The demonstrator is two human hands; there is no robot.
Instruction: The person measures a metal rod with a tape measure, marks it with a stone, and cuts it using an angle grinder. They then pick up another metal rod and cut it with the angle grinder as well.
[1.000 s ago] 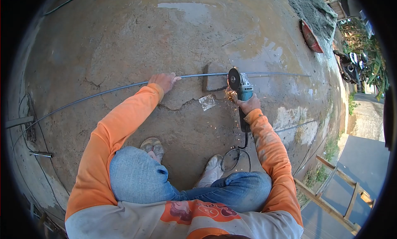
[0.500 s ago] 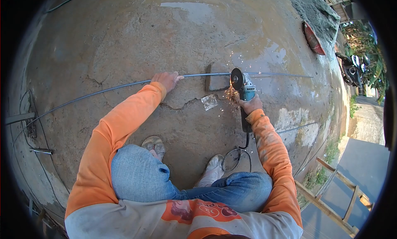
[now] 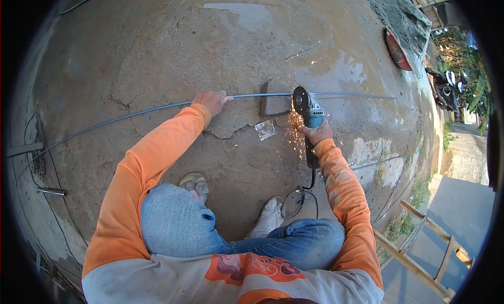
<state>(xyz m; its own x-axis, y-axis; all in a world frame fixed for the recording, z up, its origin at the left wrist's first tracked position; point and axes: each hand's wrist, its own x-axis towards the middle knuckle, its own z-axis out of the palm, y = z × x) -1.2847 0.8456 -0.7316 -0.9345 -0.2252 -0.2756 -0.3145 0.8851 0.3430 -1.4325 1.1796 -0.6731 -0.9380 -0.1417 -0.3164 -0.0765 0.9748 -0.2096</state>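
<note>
My left hand [image 3: 211,102] is closed around a long, thin steel rod [image 3: 134,115] that runs across the wet ground. Right of that hand, the rod lies over a grey block [image 3: 275,105]. My right hand [image 3: 318,132] grips a teal and black angle grinder [image 3: 314,117] by its body. The grinder's dark disc [image 3: 301,100] meets the rod just past the block's right edge, and orange sparks [image 3: 295,128] spray downward from there. Beyond the disc the rod continues to the right. The exact contact point is hidden by the disc.
The grinder's black cord [image 3: 314,179] coils near my right foot [image 3: 269,214]. Another thin rod [image 3: 379,162] lies to the right. A red pan-like container [image 3: 398,49] sits by a grey sand pile [image 3: 401,20]. A wooden ladder-like frame [image 3: 420,251] stands lower right; a motorcycle [image 3: 448,88] is farther off.
The sparks now fall in a denser stream below the disc, with fewer scattered above it. Both hands, the rod and the grinder have hardly moved.
</note>
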